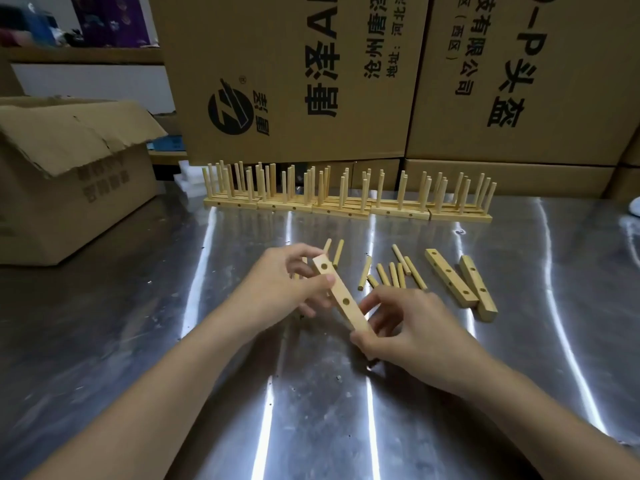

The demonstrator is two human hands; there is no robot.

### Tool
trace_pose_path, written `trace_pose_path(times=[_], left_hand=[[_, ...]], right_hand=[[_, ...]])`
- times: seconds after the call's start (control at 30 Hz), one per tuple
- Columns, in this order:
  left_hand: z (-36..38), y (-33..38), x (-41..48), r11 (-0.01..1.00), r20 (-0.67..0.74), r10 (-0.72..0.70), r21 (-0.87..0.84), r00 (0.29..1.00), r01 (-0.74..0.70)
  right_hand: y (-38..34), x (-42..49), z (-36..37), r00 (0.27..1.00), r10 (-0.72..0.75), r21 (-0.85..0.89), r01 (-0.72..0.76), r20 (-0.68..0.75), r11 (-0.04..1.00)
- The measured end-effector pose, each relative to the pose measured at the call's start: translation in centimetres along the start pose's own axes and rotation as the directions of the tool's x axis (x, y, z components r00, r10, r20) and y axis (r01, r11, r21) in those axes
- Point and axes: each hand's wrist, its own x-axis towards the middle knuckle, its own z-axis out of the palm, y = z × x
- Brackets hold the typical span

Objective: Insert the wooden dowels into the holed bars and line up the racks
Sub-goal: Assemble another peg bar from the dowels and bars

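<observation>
Head view: the left hand [284, 285] pinches the upper end of a pale square-edged wooden bar with round holes [337, 289], held slanted at frame centre. The right hand [412, 330] grips its lower end with curled fingers. The shiny steel tabletop [138, 341] spreads wide below and left of the hands. Short loose wooden dowels [394, 273] lie just beyond, with two more holed bars [450, 282] at their right. A row of finished dowel racks [346, 206] stands farther back, before stacked brown cartons [294, 81]. An open cardboard box [69, 174] at the left hides its contents.
</observation>
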Motion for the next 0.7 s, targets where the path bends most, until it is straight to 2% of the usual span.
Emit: trace_pose_path(times=[0.07,0.17,0.27,0.33,0.4,0.5,0.53,0.63,0.7], left_hand=[[-1.5,0.1,0.0,0.972,-0.014,0.035,0.231,0.999,-0.031],[-3.2,0.2,-0.1,0.84,0.136,0.025,0.534,0.99,-0.094],[-2.8,0.0,-0.4,0.766,0.285,-0.081,0.63,0.955,-0.123],[-2.5,0.0,-0.5,0.75,0.295,-0.077,0.647,0.952,-0.14],[-2.7,0.2,-0.6,0.755,0.248,-0.016,0.638,0.969,-0.151],[-2.6,0.4,-0.6,0.813,0.082,0.156,0.556,0.984,-0.175],[-2.4,0.3,-0.5,0.823,0.006,0.207,0.54,0.978,-0.178],[-1.9,-0.1,-0.4,0.802,-0.182,0.283,0.584,0.942,-0.128],[-1.7,-0.3,-0.4,0.791,-0.226,0.293,0.603,0.929,-0.103]], right_hand=[[0.1,0.0,-0.9,0.998,-0.061,-0.203,0.057,-0.011,0.977],[0.6,0.3,-2.4,0.996,-0.07,-0.297,0.081,0.047,0.952],[1.1,0.3,-3.0,0.992,-0.034,-0.278,0.068,0.124,0.958],[1.4,0.4,-3.4,0.988,-0.021,-0.267,0.063,0.155,0.962],[1.5,0.5,-3.9,0.994,-0.051,-0.238,0.071,0.092,0.969],[2.4,0.9,-4.9,0.985,-0.057,-0.219,0.02,-0.163,0.976],[2.8,1.0,-5.0,0.978,-0.029,-0.235,-0.02,-0.206,0.972],[3.8,1.0,-4.4,0.986,0.086,-0.273,-0.123,-0.142,0.954],[4.1,1.1,-3.8,0.986,0.135,-0.278,-0.158,-0.1,0.947]])
